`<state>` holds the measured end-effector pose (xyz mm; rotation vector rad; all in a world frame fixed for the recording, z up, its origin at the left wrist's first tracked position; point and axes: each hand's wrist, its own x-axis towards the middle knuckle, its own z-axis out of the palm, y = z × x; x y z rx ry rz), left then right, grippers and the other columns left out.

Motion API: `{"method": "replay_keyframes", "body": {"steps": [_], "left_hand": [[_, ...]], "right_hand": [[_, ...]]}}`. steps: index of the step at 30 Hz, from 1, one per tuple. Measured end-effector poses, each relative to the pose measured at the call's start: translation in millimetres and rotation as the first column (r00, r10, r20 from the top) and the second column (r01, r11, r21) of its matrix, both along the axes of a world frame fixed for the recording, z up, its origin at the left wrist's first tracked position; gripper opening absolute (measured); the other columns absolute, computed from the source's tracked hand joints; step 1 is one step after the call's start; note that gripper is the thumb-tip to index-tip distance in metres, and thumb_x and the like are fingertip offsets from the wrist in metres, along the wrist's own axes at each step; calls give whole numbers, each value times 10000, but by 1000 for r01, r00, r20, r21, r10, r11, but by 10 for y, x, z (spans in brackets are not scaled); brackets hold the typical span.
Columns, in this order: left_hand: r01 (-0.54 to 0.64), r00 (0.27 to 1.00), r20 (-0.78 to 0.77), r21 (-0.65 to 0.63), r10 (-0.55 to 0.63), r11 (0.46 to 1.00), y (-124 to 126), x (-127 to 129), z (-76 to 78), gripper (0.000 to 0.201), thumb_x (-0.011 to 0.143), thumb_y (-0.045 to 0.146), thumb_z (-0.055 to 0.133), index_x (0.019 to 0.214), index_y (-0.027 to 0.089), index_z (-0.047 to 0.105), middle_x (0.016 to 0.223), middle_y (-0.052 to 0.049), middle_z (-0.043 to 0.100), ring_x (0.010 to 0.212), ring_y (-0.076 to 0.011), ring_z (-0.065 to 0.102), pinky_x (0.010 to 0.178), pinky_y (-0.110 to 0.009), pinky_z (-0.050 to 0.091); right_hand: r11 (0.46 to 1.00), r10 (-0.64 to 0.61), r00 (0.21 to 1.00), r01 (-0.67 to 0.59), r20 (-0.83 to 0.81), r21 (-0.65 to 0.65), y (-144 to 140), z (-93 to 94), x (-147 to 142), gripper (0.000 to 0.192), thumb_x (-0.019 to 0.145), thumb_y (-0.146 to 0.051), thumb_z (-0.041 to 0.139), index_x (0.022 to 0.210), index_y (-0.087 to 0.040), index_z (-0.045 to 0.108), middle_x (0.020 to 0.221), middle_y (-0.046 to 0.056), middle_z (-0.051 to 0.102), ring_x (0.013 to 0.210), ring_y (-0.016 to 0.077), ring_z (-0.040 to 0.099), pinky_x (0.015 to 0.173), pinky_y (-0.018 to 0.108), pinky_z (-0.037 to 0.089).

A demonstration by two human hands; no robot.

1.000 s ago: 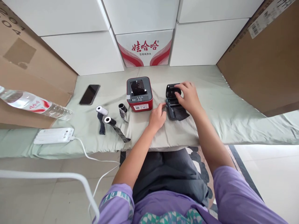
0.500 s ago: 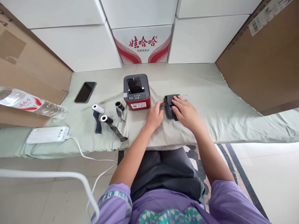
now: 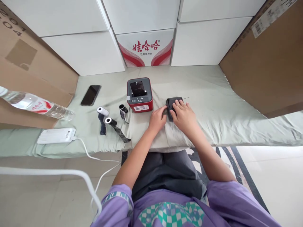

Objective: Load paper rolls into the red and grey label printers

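Note:
My right hand [image 3: 184,115] lies over the top of a small black box-shaped device [image 3: 170,103], its fingers spread and flat and the palm hiding the right part. Beside the device's left side is my left hand [image 3: 157,120]; the index finger reaches to its edge, the thumb is apart, and the other fingers are partly curled. To the left stands a red and dark grey printer-like box [image 3: 139,96] with a white label on its front. Left of that sit a white-wrapped roll [image 3: 103,111], a black roll with a loose strip [image 3: 112,122] and a smaller black roll [image 3: 123,109].
A phone [image 3: 91,95], a white power bank [image 3: 56,136] with a cable and a water bottle [image 3: 39,105] occupy the left. White cartons [image 3: 201,42] line the back; brown cardboard boxes [image 3: 262,69] flank both ends. The cloth-covered surface [image 3: 227,126] has its front edge before my lap.
My right hand has shifted slightly left over the black device, whose top now looks flatter. My left hand stays beside it. The view has swung a little.

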<state>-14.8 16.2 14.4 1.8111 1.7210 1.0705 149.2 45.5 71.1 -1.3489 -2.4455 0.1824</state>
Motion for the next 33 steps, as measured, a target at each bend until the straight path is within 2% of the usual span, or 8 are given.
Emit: {"method": "replay_keyframes", "body": {"steps": [9,12,15,17,19,23,27,33], "left_hand": [[7,999,42,22,-8,1000,15,-51,-2,576,882,9,494,1379,171,735,1474,-101,704,1394,-229,656,1255,-399,470],[-4,998,56,35,2,999,25,-42,-19,543,884,2,488,1321,171,762,1458,-100,715,1390,-225,657,1258,-401,464],[-7,999,36,86,4,996,-46,-15,21,519,884,3,479,1267,189,775,1356,-91,768,1279,-225,712,1184,-393,521],[-58,998,-12,177,61,982,-133,-56,121,466,899,27,481,1211,192,785,1222,-92,802,1158,-234,739,1104,-391,553],[-198,975,-39,294,219,935,-225,-197,288,400,930,65,480,1157,183,787,1136,-109,793,1110,-250,726,1068,-398,546],[-546,803,-64,318,592,775,-342,-742,710,341,975,130,485,1153,192,770,1160,-130,729,1118,-281,679,1035,-408,516],[-537,776,-321,118,544,835,-377,-1191,972,306,925,111,528,979,253,794,1064,-80,740,1023,-293,683,873,-381,504],[-533,726,-488,49,485,845,-388,-1205,1047,399,952,128,536,1180,292,818,1199,-90,741,1067,-314,697,809,-383,509]], "right_hand": [[997,28,1000,-28,-1,-72,-44,19,94,555,1072,-275,415,1550,-61,600,1671,205,495,1606,396,421,1322,671,279],[994,12,981,-33,-193,-107,78,-60,251,545,1084,-356,399,1546,-178,623,1681,143,504,1610,347,430,1323,682,268],[983,-154,861,83,-484,-165,367,-233,389,558,1079,-460,394,1508,-215,655,1614,140,594,1542,298,534,1295,586,381],[958,-276,721,154,-635,-241,588,-400,416,593,1071,-498,370,1459,-172,678,1529,177,667,1452,283,625,1230,522,476],[938,-345,606,201,-717,-282,759,-580,394,618,1058,-514,346,1392,-132,698,1451,212,710,1366,284,684,1168,513,528],[935,-350,561,262,-750,-240,855,-831,336,534,1019,-522,398,1252,-171,726,1339,191,763,1257,285,722,1135,538,530],[935,-352,532,241,-770,-261,809,-865,344,466,984,-478,435,1198,-168,709,1300,193,769,1225,283,729,1129,511,523],[934,-354,503,227,-789,-274,827,-859,351,428,971,-491,467,1174,-189,692,1278,169,758,1208,290,721,1126,525,513]]}}
